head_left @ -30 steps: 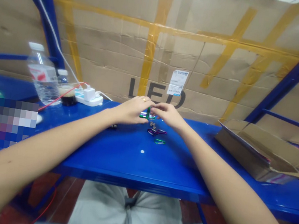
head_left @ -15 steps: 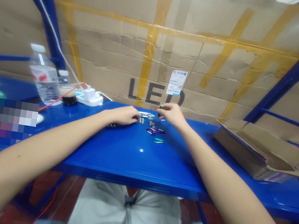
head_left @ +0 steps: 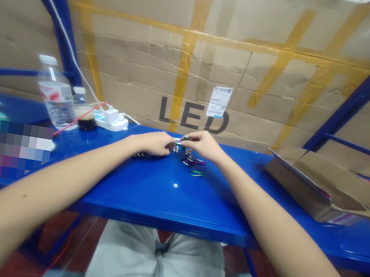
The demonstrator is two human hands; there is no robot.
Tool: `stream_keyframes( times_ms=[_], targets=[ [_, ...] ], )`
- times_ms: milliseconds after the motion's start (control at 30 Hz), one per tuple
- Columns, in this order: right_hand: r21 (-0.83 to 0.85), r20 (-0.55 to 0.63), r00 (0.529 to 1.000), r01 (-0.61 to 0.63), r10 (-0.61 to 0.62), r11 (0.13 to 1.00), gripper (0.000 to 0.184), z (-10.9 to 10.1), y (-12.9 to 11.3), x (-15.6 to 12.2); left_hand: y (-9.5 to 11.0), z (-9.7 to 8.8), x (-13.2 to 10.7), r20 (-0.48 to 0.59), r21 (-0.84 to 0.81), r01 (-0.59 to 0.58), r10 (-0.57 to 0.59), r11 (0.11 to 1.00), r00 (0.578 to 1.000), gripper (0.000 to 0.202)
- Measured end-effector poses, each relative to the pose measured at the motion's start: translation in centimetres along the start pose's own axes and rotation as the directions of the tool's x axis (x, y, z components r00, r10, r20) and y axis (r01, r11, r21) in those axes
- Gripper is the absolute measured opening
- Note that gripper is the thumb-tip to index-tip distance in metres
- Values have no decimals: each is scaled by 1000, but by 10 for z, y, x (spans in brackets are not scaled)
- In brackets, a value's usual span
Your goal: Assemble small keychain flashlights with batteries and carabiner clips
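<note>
Both my arms reach out over a blue metal table (head_left: 168,201). My right hand (head_left: 204,144) pinches a small green carabiner (head_left: 184,138) at its fingertips. Its fingers are curled. My left hand (head_left: 153,143) lies knuckles up with fingers curled over a small pile of metal key rings (head_left: 179,146), and the two hands nearly touch there. Just in front of my right hand lie a purple carabiner (head_left: 192,162) and a green carabiner (head_left: 196,173) on the table. A dark small object (head_left: 138,154) sits under my left wrist.
A water bottle (head_left: 56,97), a dark jar (head_left: 84,118) and a white power strip (head_left: 112,121) with red and white cables stand at the left. An opened flat cardboard box (head_left: 324,188) lies at the right. A large taped "LED" carton (head_left: 199,66) forms the back wall.
My right hand, lifted back with the green carabiner half a second ago, has come left and down to meet my left hand at the key rings. My left hand has barely shifted.
</note>
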State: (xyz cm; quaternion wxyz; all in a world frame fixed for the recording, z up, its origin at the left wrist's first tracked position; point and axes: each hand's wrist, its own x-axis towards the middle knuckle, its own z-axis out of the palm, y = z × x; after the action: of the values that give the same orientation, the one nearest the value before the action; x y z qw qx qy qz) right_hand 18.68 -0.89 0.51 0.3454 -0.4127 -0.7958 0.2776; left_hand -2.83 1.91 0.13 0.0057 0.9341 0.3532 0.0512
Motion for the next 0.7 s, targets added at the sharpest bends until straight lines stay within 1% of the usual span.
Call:
stream_keyframes(
  times_ms=[100,200,300,367,433,533,700],
  targets=[
    [-107,28,1000,6,-3,994,23,2,-4,-3,-1,0,1,39,-13,0,0,1000,999,18],
    [-136,71,997,-11,21,991,26,5,-4,-4,-4,0,2,68,-47,7,-4,999,998,19],
    [-136,120,992,-12,29,991,21,8,-3,-3,-6,0,3,81,-102,59,-51,993,995,14],
    [-161,149,988,-13,38,987,19,11,-3,-3,-8,1,4,90,-142,99,-87,985,992,12],
    [-190,170,984,-18,51,982,17,12,-3,-3,-10,2,6,89,-173,114,-100,978,991,12],
    [-202,174,983,-26,62,979,15,13,-5,-3,-12,4,7,65,-171,95,-85,981,994,12],
    [-199,152,987,-12,43,980,14,12,-6,-5,-12,2,5,7,-139,31,-30,990,1000,10]
  ],
)
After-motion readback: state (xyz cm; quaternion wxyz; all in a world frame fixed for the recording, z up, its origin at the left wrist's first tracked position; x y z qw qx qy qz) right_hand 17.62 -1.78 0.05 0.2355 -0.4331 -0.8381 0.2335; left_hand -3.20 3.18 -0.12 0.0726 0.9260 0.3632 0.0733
